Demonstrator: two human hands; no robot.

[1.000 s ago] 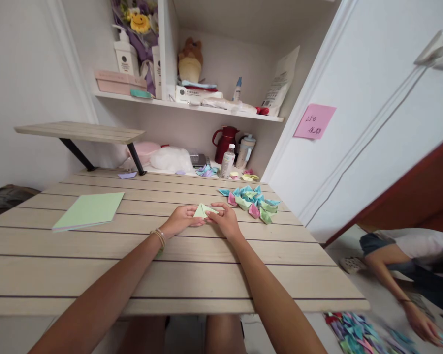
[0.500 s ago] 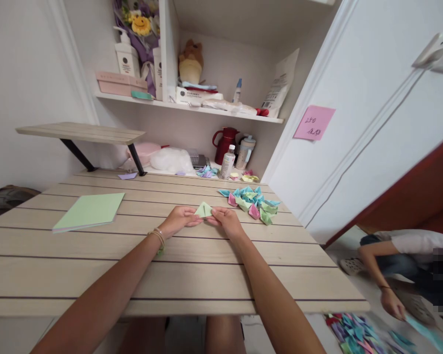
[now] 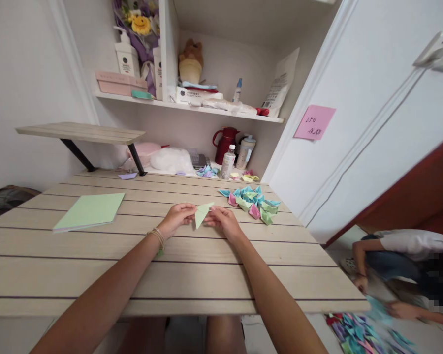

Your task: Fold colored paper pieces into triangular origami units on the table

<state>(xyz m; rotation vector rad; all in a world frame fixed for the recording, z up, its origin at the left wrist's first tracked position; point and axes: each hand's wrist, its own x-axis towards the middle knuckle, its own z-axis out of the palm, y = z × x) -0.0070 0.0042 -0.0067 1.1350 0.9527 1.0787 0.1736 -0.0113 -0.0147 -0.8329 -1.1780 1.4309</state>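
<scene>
Between my two hands, just above the slatted table (image 3: pixel 214 285), is a small folded piece of light green paper (image 3: pixel 202 214), a triangle with one point hanging down. My left hand (image 3: pixel 177 220) pinches its left side with thumb and fingers. On the other side, my right hand (image 3: pixel 224 221) is closed on the upper right edge. A pile of folded paper boats (image 3: pixel 254 200) in blue, green and pink lies right of my right hand. To the left sits a stack of light green paper sheets (image 3: pixel 90 210).
Behind the table, a white bottle (image 3: pixel 228 162), a red jug (image 3: pixel 226 145) and a patterned cup (image 3: pixel 245 151) stand under the shelf. A small raised shelf (image 3: pixel 81 132) is at left. At right, a person (image 3: pixel 402 255) crouches near many folded papers (image 3: pixel 354 332) on the floor.
The green paper has turned in my hands, so one corner now points down and another up to the right. The person at right has moved their arms, and a second hand shows.
</scene>
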